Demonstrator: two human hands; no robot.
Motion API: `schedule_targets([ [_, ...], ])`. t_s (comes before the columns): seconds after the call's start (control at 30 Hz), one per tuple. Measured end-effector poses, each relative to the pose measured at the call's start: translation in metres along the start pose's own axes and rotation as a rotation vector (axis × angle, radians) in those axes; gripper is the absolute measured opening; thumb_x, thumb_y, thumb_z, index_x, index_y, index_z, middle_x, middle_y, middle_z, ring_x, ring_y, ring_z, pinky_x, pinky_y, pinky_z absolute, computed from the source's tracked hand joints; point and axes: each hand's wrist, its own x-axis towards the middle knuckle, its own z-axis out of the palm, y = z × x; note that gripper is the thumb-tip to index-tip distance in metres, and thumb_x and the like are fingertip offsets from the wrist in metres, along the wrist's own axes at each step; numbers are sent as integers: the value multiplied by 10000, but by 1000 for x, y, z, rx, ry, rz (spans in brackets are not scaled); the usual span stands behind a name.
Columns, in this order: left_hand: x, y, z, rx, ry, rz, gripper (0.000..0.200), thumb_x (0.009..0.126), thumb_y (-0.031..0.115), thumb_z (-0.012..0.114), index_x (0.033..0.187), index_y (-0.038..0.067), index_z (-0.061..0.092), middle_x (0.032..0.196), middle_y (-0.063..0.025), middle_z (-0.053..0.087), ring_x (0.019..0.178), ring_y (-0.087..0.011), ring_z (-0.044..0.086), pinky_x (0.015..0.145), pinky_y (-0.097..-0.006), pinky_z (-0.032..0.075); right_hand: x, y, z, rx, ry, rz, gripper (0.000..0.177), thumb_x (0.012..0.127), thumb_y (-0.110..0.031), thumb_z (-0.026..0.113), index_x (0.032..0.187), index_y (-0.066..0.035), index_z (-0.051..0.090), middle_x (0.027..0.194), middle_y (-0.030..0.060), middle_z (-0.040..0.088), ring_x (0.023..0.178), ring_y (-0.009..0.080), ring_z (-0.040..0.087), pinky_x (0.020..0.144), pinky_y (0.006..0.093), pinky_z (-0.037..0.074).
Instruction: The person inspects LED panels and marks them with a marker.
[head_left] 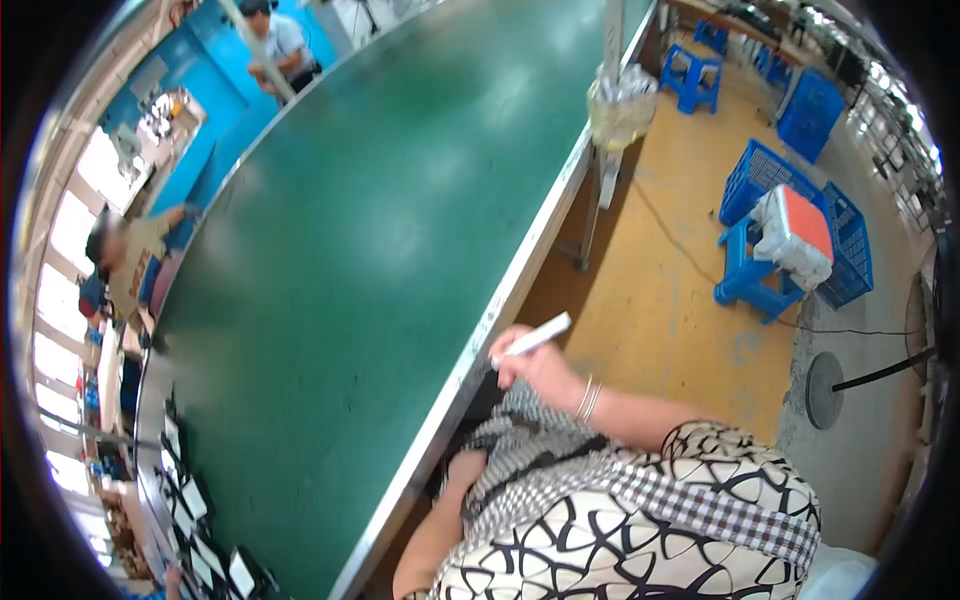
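My right hand point(535, 372) is closed around a white marker pen point(545, 332), just beside the metal edge of the green work table point(350, 250). Bracelets circle that wrist. My left hand point(466, 468) rests low by my lap, against the checked apron point(530, 440); its fingers are hidden, so I cannot see whether it holds anything.
A clear plastic container point(622, 108) hangs on a post at the table's edge. To the right stand a blue stool point(745, 265) with a red-topped box point(800, 225) and blue crates point(848, 245). Across the table are two people point(135, 250) point(280, 50). Dark and white items point(195, 500) lie at the lower left.
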Motion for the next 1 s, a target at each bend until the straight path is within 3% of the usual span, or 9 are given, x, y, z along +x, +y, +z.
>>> schedule_targets([
  [0.07, -18, 18, -25, -77, 31, 54, 300, 777, 292, 494, 908, 75, 655, 849, -212, 641, 820, -365, 627, 714, -460, 493, 1, -4, -10, 142, 27, 13, 77, 850, -41, 536, 916, -7, 551, 715, 55, 568, 612, 142, 581, 592, 271, 498],
  [0.23, -47, 39, -40, -466, 434, -28, 230, 704, 105, 643, 926, 47, 632, 838, -180, 619, 806, -348, 608, 714, -412, 475, -8, -7, -12, 318, -80, 50, 240, 919, -229, 495, 966, -6, 571, 738, 58, 596, 667, 138, 590, 659, 267, 494],
  [0.3, -54, 50, -60, -656, 323, -163, 238, 711, 91, 670, 942, 76, 613, 771, -108, 582, 667, -213, 583, 605, -327, 458, -13, -6, -6, 301, -95, 84, 277, 927, -260, 472, 980, -7, 575, 722, 59, 594, 670, 137, 588, 671, 266, 490],
  [0.37, -62, 59, -66, -847, 454, -153, 249, 759, 41, 657, 1002, 66, 613, 765, -15, 590, 636, -91, 535, 590, -250, 441, -16, -2, -3, 305, -112, 116, 271, 926, -251, 470, 979, -7, 576, 713, 59, 594, 666, 135, 585, 669, 268, 490],
  [0.43, -74, 70, -83, -979, 592, -143, 287, 775, 1, 647, 1055, 33, 591, 791, 6, 593, 661, -62, 536, 593, -219, 437, -16, 3, -1, 330, -152, 148, 250, 919, -229, 470, 975, -9, 573, 686, 62, 587, 644, 141, 578, 649, 271, 482],
  [0.5, -89, 88, -114, -1530, 738, 4, 242, 831, -28, 570, 1071, -12, 545, 844, -77, 629, 733, -124, 617, 657, -242, 503, -21, 2, 4, 367, -174, 194, 235, 916, -218, 469, 967, -10, 566, 674, 63, 581, 633, 145, 574, 641, 272, 476],
  [0.57, -104, 106, -150, -1723, 861, -103, 219, 854, -2, 559, 1070, 1, 517, 866, -109, 639, 718, -165, 635, 675, -283, 537, -24, 2, 10, 389, -183, 207, 197, 910, -207, 475, 948, -22, 531, 647, 62, 562, 616, 150, 561, 647, 284, 472],
  [0.67, -104, 112, -170, -1864, 892, 191, 212, 873, 53, 576, 1066, 11, 499, 881, -136, 640, 712, -184, 642, 680, -305, 554, -28, 1, 20, 423, -204, 247, 174, 908, -200, 478, 935, -31, 510, 635, 59, 548, 606, 148, 551, 651, 298, 471],
  [1.0, -104, 122, -176, -1901, 839, 223, 211, 874, 52, 584, 1057, -6, 496, 917, -159, 641, 775, -203, 658, 718, -313, 559, -34, 0, 27, 385, -215, 230, 143, 911, -170, 488, 924, -29, 506, 655, 60, 543, 590, 134, 545, 612, 286, 469],
])
